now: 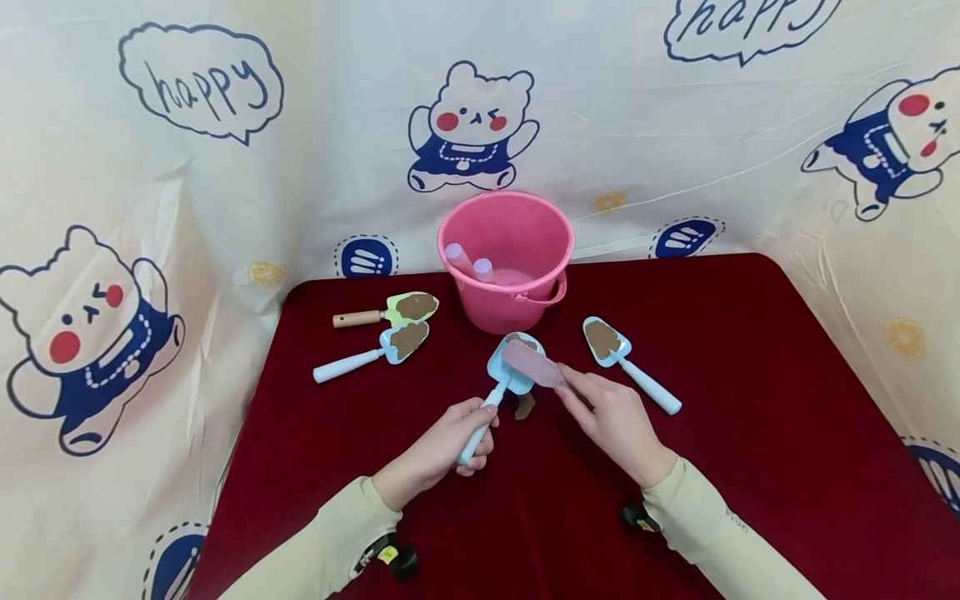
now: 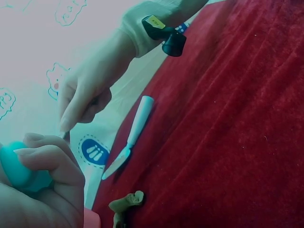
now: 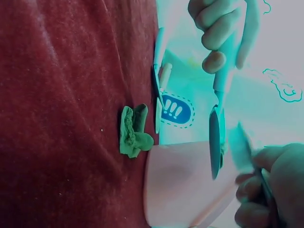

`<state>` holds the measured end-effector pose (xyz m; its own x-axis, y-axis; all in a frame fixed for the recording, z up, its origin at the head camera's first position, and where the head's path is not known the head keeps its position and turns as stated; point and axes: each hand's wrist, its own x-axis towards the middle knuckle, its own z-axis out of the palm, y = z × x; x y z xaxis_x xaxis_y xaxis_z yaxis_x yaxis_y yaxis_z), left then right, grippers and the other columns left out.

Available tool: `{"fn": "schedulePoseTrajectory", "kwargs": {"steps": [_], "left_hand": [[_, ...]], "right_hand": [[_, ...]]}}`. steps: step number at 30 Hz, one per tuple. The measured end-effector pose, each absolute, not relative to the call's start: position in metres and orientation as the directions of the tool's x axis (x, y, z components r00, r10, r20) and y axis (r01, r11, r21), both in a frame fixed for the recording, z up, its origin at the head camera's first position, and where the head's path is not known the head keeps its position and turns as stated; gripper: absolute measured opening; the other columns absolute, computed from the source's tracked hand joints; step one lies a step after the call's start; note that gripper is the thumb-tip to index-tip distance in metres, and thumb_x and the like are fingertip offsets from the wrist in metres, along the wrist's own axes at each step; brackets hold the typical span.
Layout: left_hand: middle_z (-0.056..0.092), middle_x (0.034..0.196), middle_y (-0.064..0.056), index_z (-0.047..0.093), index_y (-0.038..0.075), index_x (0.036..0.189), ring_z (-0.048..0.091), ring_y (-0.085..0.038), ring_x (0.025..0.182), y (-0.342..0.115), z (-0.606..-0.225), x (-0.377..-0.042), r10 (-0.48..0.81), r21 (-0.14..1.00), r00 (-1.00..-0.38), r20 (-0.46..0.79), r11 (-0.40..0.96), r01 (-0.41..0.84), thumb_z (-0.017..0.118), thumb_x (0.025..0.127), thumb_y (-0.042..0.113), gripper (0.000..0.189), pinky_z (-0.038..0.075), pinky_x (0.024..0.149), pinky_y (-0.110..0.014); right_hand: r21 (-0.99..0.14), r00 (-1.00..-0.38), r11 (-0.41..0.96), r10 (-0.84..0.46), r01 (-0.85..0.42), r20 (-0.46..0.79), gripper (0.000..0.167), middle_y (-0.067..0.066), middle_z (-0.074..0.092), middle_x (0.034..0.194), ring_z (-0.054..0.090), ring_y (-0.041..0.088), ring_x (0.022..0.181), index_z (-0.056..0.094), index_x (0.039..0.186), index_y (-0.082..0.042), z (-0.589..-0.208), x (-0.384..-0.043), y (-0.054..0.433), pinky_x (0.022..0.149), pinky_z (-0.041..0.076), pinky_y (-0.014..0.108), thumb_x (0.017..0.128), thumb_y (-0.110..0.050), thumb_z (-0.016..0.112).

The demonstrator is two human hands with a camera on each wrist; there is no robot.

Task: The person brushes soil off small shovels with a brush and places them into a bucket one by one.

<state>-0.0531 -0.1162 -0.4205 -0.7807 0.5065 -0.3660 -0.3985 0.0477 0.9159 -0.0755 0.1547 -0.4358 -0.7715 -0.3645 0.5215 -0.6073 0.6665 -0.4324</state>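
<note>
My left hand (image 1: 444, 440) grips the handle of a pale blue trowel (image 1: 519, 384) and holds it up in front of the pink bucket, its blade pointing away. Brown clay-like stuff shows at the blade's far edge. In my right hand (image 1: 618, 423), thumb and fingers pinch a flat pinkish scraper (image 1: 532, 362), which lies across the trowel blade in the head view. On the cloth beneath the blade is a crumpled lump (image 3: 135, 134) of the brown stuff. The left wrist view shows the rounded handle end (image 2: 18, 164) inside my left fingers.
The pink bucket (image 1: 501, 307) at the table's back holds two pale purple sticks. Left of it lie a green trowel (image 1: 393, 312) with wooden handle and a blue trowel (image 1: 348, 366); another blue trowel (image 1: 649, 385) lies right. Brown stuff fills their blades. Red cloth (image 1: 757, 400) covers the table.
</note>
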Motion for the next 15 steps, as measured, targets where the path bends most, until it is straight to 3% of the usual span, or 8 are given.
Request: {"fn": "schedulePoseTrajectory", "kwargs": {"steps": [5, 10, 15], "left_hand": [[0.043, 0.065, 0.001, 0.044, 0.001, 0.105, 0.043, -0.008, 0.046, -0.1151, -0.4196, -0.0527, 0.516, 0.919, -0.780, -0.354, 0.038, -0.392, 0.039, 0.113, 0.029, 0.030, 0.032, 0.043, -0.020], [0.044, 0.064, 0.001, 0.044, 0.003, 0.103, 0.042, -0.008, 0.046, -0.1132, -0.4191, -0.0506, 0.517, 0.918, -0.778, -0.357, 0.043, -0.393, 0.040, 0.113, 0.029, 0.028, 0.032, 0.043, -0.020], [0.044, 0.063, 0.001, 0.046, 0.005, 0.102, 0.042, -0.007, 0.046, -0.1138, -0.4185, -0.0491, 0.499, 0.909, -0.775, -0.387, 0.065, -0.412, 0.042, 0.112, 0.029, 0.027, 0.032, 0.043, -0.019]], "right_hand": [[-0.408, -0.741, 0.636, -0.435, -0.655, 0.511, 0.040, 0.002, 0.077, 0.102, 0.069, 0.011, 0.075, 0.071, 0.131, -0.008, -0.4351, -0.0765, 0.1543, 0.062, 0.056, 0.030, 0.092, -0.012, 0.079], [-0.379, -0.760, 0.688, -0.405, -0.619, 0.508, 0.037, 0.004, 0.077, 0.101, 0.066, 0.013, 0.068, 0.073, 0.130, -0.008, -0.4356, -0.0768, 0.1574, 0.057, 0.054, 0.032, 0.093, -0.015, 0.078], [-0.399, -0.785, 0.703, -0.378, -0.589, 0.491, 0.037, 0.008, 0.078, 0.112, 0.075, 0.020, 0.084, 0.073, 0.130, -0.007, -0.4372, -0.0754, 0.1601, 0.063, 0.059, 0.038, 0.095, -0.018, 0.077]]}}
